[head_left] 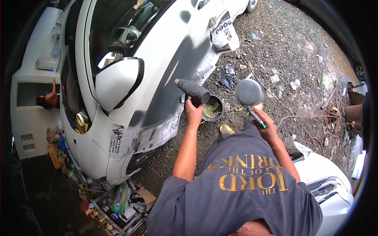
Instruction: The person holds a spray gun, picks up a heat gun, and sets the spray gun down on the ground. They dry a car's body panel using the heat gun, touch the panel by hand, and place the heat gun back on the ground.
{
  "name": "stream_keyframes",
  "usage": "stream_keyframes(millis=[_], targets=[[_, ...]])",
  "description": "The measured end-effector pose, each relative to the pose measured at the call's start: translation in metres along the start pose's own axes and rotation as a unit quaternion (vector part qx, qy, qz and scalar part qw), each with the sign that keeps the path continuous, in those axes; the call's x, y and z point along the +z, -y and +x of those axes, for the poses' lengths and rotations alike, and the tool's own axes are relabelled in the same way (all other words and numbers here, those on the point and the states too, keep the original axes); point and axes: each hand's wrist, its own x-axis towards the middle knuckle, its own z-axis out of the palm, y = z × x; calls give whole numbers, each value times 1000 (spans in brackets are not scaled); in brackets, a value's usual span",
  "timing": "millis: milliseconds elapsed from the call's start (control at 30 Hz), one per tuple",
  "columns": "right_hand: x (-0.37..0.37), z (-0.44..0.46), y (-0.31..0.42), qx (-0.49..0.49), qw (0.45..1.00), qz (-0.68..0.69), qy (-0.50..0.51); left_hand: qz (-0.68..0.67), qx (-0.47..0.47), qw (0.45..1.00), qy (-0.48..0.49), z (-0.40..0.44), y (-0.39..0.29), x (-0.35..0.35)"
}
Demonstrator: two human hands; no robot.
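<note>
My left hand [194, 114] is closed around the handle of a dark grey heat gun [192, 91], its nozzle toward the car's side. My right hand [268, 126] grips what looks like a spray gun [256, 115], with a round grey cup [249, 92] above and a green part near the fingers. Beside me stands a white car [165, 43] with a dark grey patch [173, 84] along its side. A small pinkish streak lies within that patch. Newspaper and plastic sheeting [145, 138] are taped along the patch's edges. Below the heat gun sits a bucket [221, 108] with something yellowish inside.
Gravel [283, 51] strewn with litter covers the ground. A thin hose [303, 116] runs off to the right. Another white car [330, 173] is close at my lower right. Tools and boxes [114, 214] crowd the lower left. Another person [49, 98] appears at far left.
</note>
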Motion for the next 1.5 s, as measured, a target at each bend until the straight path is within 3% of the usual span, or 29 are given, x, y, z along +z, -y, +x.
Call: stream_keyframes(millis=[333, 667, 867, 1300, 1500], targets=[[6, 0, -2, -19, 1000, -9, 5, 25, -72, 997, -18, -37, 18, -32], [-3, -5, 5, -2, 1000, -13, -7, -13, -14, 997, 70, 13, -17, 5], [-7, -7, 3, 11, 1000, -7, -14, -28, 18, 997, 63, 24, -28, 19], [0, 1, 3, -9, 1000, -11, 16, 19, -56, 998, -12, -26, 13, -18], [0, 2, 4, -12, 1000, -10, 11, 9, -42, 999, 23, -6, 12, -14]])
